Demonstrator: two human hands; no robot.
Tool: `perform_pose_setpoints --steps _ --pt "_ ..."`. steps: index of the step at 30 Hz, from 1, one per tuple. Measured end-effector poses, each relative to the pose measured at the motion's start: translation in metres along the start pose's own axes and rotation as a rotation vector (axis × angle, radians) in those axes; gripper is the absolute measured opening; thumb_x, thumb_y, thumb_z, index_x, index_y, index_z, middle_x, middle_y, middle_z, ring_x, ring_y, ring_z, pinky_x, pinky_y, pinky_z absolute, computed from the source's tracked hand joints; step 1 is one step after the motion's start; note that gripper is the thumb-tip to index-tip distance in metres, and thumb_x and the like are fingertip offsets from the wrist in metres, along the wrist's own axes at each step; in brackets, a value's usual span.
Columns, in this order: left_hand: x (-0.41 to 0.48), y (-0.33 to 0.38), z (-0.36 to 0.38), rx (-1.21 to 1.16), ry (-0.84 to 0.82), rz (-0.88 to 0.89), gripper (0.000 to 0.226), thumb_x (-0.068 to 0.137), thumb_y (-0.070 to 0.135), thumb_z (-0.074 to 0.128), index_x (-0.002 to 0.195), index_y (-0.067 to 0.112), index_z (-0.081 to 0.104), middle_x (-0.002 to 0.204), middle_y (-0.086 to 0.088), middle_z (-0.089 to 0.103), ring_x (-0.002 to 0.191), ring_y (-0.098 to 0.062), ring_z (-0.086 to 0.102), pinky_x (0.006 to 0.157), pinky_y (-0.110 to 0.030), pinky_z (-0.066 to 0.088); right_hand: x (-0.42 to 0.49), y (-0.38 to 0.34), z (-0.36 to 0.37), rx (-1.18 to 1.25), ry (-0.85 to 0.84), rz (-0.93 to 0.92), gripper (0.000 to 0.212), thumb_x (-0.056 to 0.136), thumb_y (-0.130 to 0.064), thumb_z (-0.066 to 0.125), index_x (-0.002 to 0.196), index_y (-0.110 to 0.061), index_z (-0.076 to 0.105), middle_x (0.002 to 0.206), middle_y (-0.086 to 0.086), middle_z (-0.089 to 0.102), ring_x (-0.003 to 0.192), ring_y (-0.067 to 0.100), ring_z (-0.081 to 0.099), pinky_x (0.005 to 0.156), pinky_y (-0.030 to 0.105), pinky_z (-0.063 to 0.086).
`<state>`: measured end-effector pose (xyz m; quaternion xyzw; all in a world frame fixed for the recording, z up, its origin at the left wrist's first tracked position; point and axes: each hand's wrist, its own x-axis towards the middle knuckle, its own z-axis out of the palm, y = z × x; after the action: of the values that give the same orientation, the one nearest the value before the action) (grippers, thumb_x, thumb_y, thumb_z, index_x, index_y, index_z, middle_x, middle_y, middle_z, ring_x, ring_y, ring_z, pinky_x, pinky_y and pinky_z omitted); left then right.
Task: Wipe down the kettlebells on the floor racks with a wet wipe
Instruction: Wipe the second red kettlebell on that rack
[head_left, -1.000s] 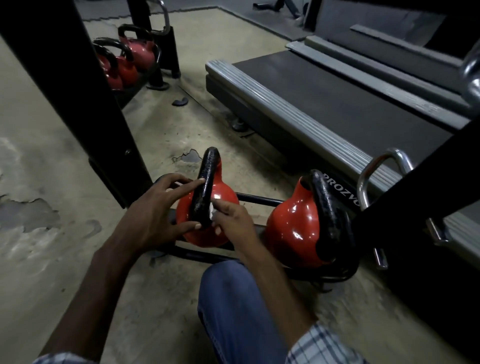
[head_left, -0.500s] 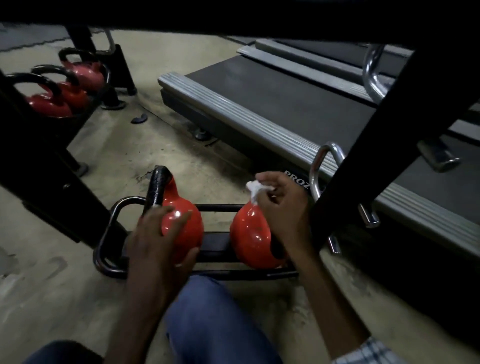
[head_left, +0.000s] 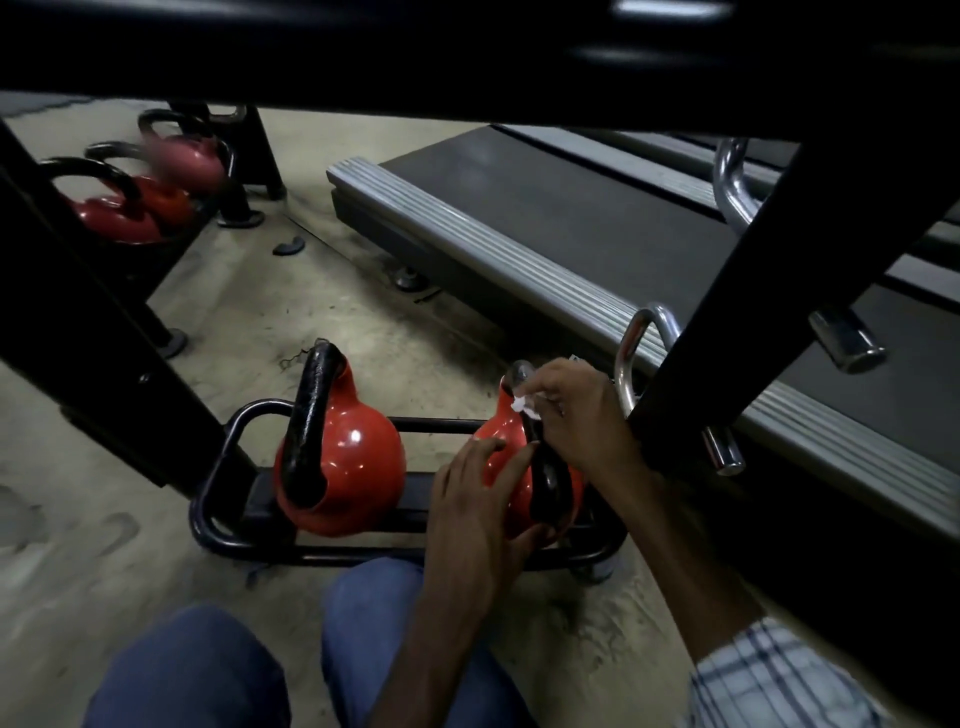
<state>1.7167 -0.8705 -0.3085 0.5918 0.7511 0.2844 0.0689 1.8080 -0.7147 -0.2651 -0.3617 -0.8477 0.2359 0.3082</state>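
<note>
Black upright (head_left: 737, 312) crowds right kettlebell (head_left: 500, 441); floor (head_left: 363, 312) beyond open

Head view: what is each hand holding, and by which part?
The right hand pinches the wet wipe in its fingertips, at the handle top of the right kettlebell. The left hand grips nothing; its fingers rest on that kettlebell's body.

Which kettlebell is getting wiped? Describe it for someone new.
Beside the grey-railed treadmill deck, a low black tubular floor rack holds two glossy red kettlebells with black handles. Take the right-hand kettlebell. Unlike the untouched left kettlebell, the left hand rests on it and the right hand holds a white wet wipe at its handle.
</note>
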Motion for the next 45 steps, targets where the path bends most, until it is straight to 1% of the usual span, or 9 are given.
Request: perform_pose_setpoints --steps 2,7,13,18,25,29,33,38,45 --pt "-0.001 0.003 0.002 0.007 0.012 -0.025 0.092 0.064 0.049 0.084 0.145 0.038 0.042 0.147 0.0 0.045 0.135 -0.024 0.043 0.107 -0.037 0.032 0.029 -0.003 0.005 -0.065 -0.041 0.006 0.017 0.079 -0.004 0.075 0.086 -0.018 0.079 0.091 -0.002 0.072 0.089 0.018 0.064 0.081 0.037 0.054" --pt "-0.004 0.008 0.004 -0.002 0.029 -0.065 0.093 0.069 0.05 0.082 0.146 0.042 0.032 0.148 -0.002 0.045 0.135 -0.026 0.043 0.107 -0.041 0.036 0.1 -0.019 0.011 -0.383 -0.411 0.135 0.0 0.077 -0.017 0.078 0.077 -0.017 0.078 0.079 -0.001 0.074 0.079 0.017 0.071 0.072 0.028 0.057" --pt "-0.007 0.009 0.002 -0.054 0.023 -0.061 0.09 0.075 0.055 0.076 0.147 0.05 0.023 0.154 0.0 0.036 0.139 -0.023 0.036 0.106 -0.032 0.027 0.107 -0.046 0.011 -0.72 -0.746 0.02 0.02 0.069 -0.017 0.085 0.067 -0.017 0.065 0.07 -0.001 0.065 0.069 0.018 0.065 0.066 0.031 0.057" --pt "-0.004 0.009 0.002 0.007 0.037 -0.047 0.092 0.072 0.051 0.079 0.146 0.045 0.026 0.15 -0.003 0.043 0.136 -0.026 0.041 0.107 -0.038 0.035 0.116 -0.024 0.009 -0.571 -0.575 0.048 0.012 0.074 -0.025 0.077 0.083 -0.017 0.076 0.075 -0.002 0.07 0.075 0.02 0.069 0.058 0.027 0.05" --pt "-0.003 0.004 0.007 -0.017 0.076 -0.059 0.095 0.069 0.051 0.081 0.149 0.036 0.032 0.149 -0.003 0.045 0.134 -0.025 0.044 0.107 -0.037 0.035 0.078 -0.038 -0.015 -0.492 -0.655 0.019 0.005 0.079 -0.018 0.075 0.077 -0.022 0.072 0.077 -0.007 0.069 0.074 0.011 0.066 0.06 0.025 0.05" --pt "-0.003 0.001 0.006 -0.075 0.118 -0.122 0.103 0.061 0.058 0.08 0.148 0.024 0.037 0.146 -0.001 0.049 0.132 -0.018 0.045 0.109 -0.031 0.026 0.026 -0.043 -0.023 -0.435 -0.554 0.098 0.005 0.08 -0.023 0.07 0.078 -0.025 0.066 0.083 -0.006 0.067 0.08 0.014 0.066 0.062 0.025 0.047" --pt "0.002 -0.003 0.005 -0.091 0.105 -0.104 0.109 0.056 0.063 0.079 0.149 0.023 0.038 0.146 0.004 0.047 0.132 -0.013 0.044 0.108 -0.02 0.017 -0.044 -0.047 -0.03 -0.452 -0.352 0.024 0.011 0.074 -0.034 0.071 0.077 -0.024 0.069 0.083 -0.006 0.069 0.083 0.016 0.064 0.072 0.027 0.044" --pt "0.006 -0.007 0.005 -0.09 0.042 -0.098 0.116 0.059 0.065 0.08 0.154 0.023 0.029 0.152 0.003 0.04 0.138 -0.013 0.037 0.112 -0.028 0.02 -0.024 -0.027 -0.018 -0.314 -0.22 -0.08 0.017 0.072 -0.028 0.081 0.072 -0.02 0.066 0.097 -0.008 0.059 0.094 0.011 0.052 0.074 0.03 0.051" --pt "0.009 -0.01 0.003 -0.126 0.033 -0.069 0.108 0.066 0.064 0.077 0.155 0.027 0.027 0.151 0.002 0.04 0.134 -0.016 0.042 0.109 -0.031 0.027 -0.055 -0.021 -0.008 -0.218 -0.074 -0.154 0.006 0.082 -0.017 0.076 0.08 -0.017 0.071 0.09 -0.003 0.06 0.085 0.012 0.056 0.074 0.031 0.05"
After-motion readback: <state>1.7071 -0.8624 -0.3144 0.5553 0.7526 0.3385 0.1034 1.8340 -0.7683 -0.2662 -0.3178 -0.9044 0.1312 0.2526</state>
